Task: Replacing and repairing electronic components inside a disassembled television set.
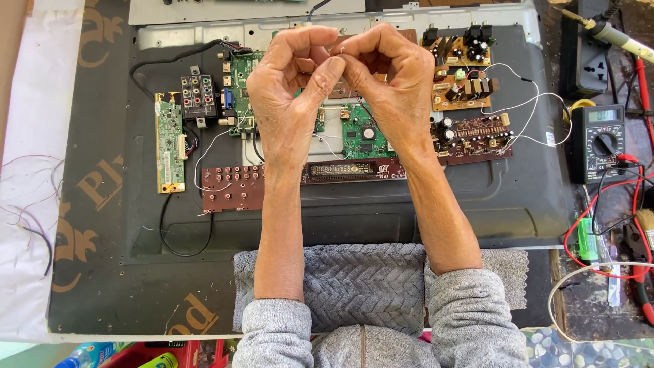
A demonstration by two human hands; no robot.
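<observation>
My left hand [289, 82] and my right hand [388, 75] are raised together over an opened flat-screen chassis [477, 197]. Their fingertips pinch a thin white wire [342, 49] between them, the thumbs touching. Under the hands lie a green main board [364, 133], a brown display board [340, 170] and several other circuit boards. Both forearms rest on a grey knitted cloth [368, 279] at the near edge. The wire's lower end is hidden behind my fingers.
A dark multimeter [597, 143] with red and black leads lies at the right, with a soldering iron [616, 35] above it. A green strip board [169, 143] and a connector board [197, 99] sit at the left. Loose wires lie on white paper [27, 170] far left.
</observation>
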